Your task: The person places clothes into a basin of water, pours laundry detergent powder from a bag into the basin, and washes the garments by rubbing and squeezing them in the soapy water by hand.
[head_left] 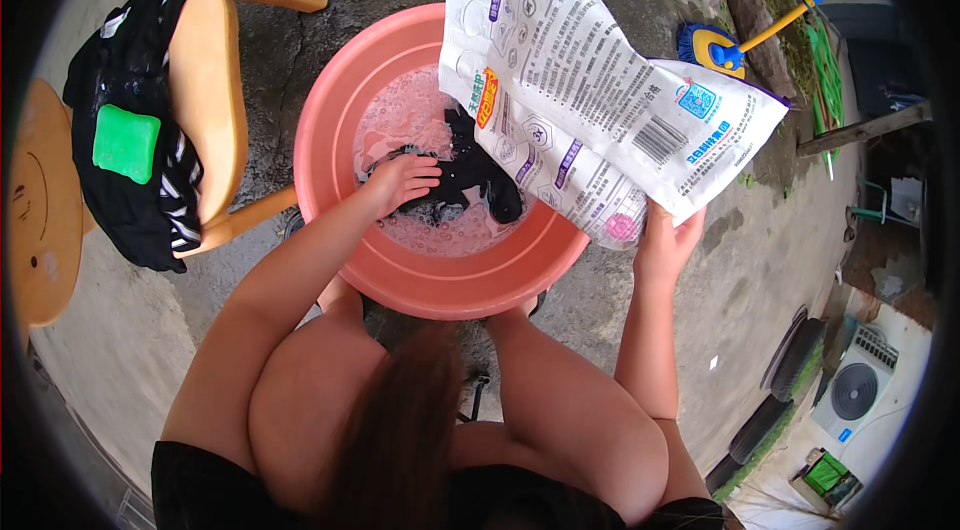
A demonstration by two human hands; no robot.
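Note:
In front of me stands a wide pink plastic basin point(330, 145) with foamy water in it. A black cloth garment point(462, 170) lies partly under the suds. My left hand point(405, 182) is over the basin at the garment's near left edge, fingers stretched out and holding nothing; I cannot tell whether it touches the cloth. My right hand point(668, 238) grips the lower edge of a large white printed detergent bag point(600, 80), its thumb on the near side. The bag is tilted over the basin's right side and hides part of the rim. Its mouth cannot be made out.
On the left, a tan plastic chair point(212, 80) bears black clothing point(130, 220) and a green soap bar point(127, 144). A smiley-faced tan stool or chair point(45, 200) is beside it. A blue brush with a yellow handle point(790, 20) lies at the far right, near a log point(757, 10).

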